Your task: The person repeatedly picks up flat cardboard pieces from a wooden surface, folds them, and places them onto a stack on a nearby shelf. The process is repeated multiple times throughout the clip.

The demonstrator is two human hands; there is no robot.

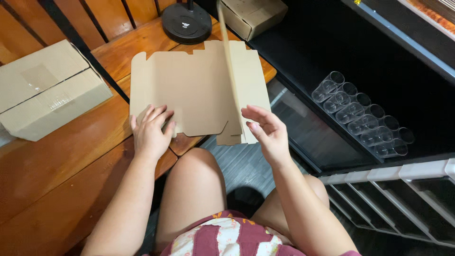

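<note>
Lying flat on the table (pixel 71 156), the cardboard (pixel 189 90) is pressed down at its near corner by the left hand (pixel 152 130), fingers spread. 1 panel is stood upright against the right hand (pixel 268 130), held open with fingers loosely extended.

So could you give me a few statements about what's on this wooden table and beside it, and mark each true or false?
1. The left hand presses flat on the unfolded cardboard sheet. True.
2. The right hand grips a pair of scissors. False: it is open, holding nothing, by the sheet's raised panel.
3. A closed cardboard box sits on the wooden table to the left. True.
4. The clear plastic cups stand upright on the table. False: they lie on their sides in a row on a dark shelf at the right.
</note>
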